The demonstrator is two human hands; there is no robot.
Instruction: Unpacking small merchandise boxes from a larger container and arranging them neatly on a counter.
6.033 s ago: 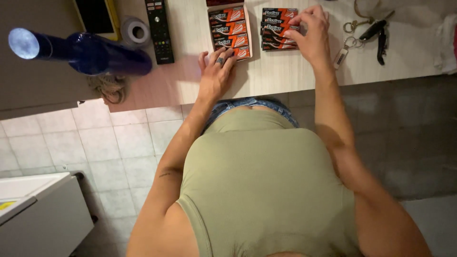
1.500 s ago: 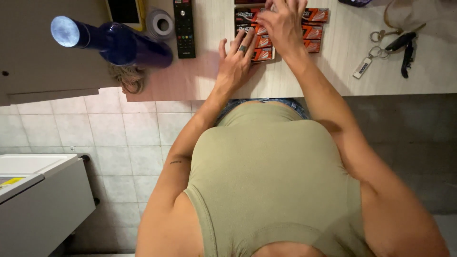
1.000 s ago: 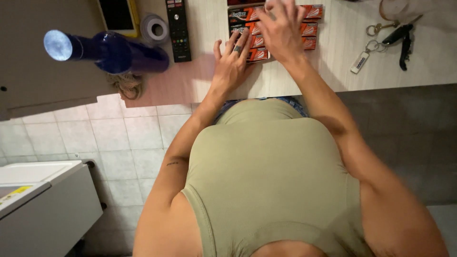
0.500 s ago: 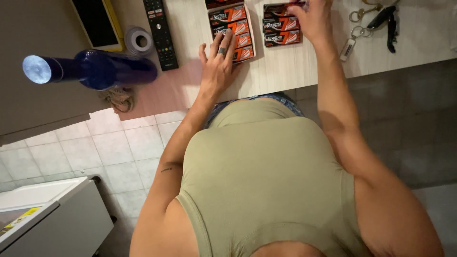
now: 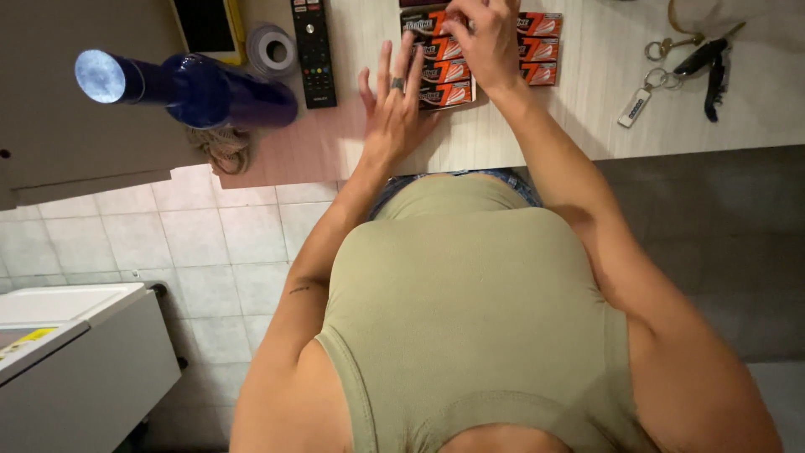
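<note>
the small orange and black packs (image 5: 444, 71) lie in two columns on the pale counter (image 5: 579, 109), far from its near edge, long axes crosswise, with the right column (image 5: 539, 49) just beside. the right hand (image 5: 485, 38) curls over the left column's top packs, fingers bent on one, while the left hand (image 5: 394, 105) rests flat and spread, touching the nearest pack. a remote (image 5: 313, 50) lies left, keys (image 5: 688, 67) right, bare counter between.

Glossy card, glass, matt wood under my hands.
Small packs (image 5: 444, 71) under my left hand (image 5: 394, 105) and right hand (image 5: 486, 38): glossy printed card. Countertop (image 5: 570, 117) beneath: pale matt wood grain. Left of my left hand: shiny blue glass bottle (image 5: 193, 88), black matt plastic remote (image 5: 314, 50). Right: metal keys (image 5: 696, 59).
</note>
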